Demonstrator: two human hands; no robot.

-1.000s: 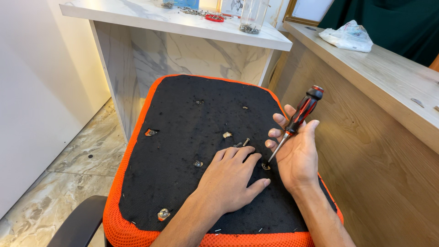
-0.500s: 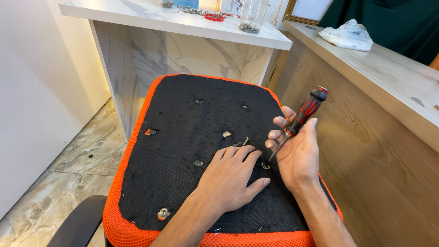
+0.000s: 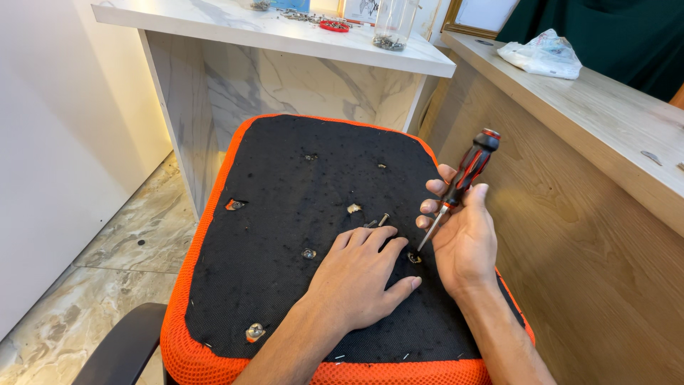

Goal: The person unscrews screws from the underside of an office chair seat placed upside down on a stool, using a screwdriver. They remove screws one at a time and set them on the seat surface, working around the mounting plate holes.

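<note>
screwdriver [image 3: 463,177] between right-hand fingers [image 3: 432,207] (tip down)

Two hands were at work, the left hand [image 3: 360,274] and the right hand [image 3: 463,239]. There was one screwdriver [image 3: 463,178], one upturned seat [image 3: 285,192], two loose bolts [image 3: 377,222] beside the fingers, one glass jar [image 3: 394,25], one plastic bag [image 3: 541,55] and two counters [image 3: 214,25].

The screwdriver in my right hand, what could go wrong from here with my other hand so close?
The screwdriver tip sits at a screw hole right beside the left hand pressed flat on the black seat underside; a slip could jab those fingers. The right hand holds it tilted, so the tip may skip off. The loose bolts by the fingertips could roll off.
</note>
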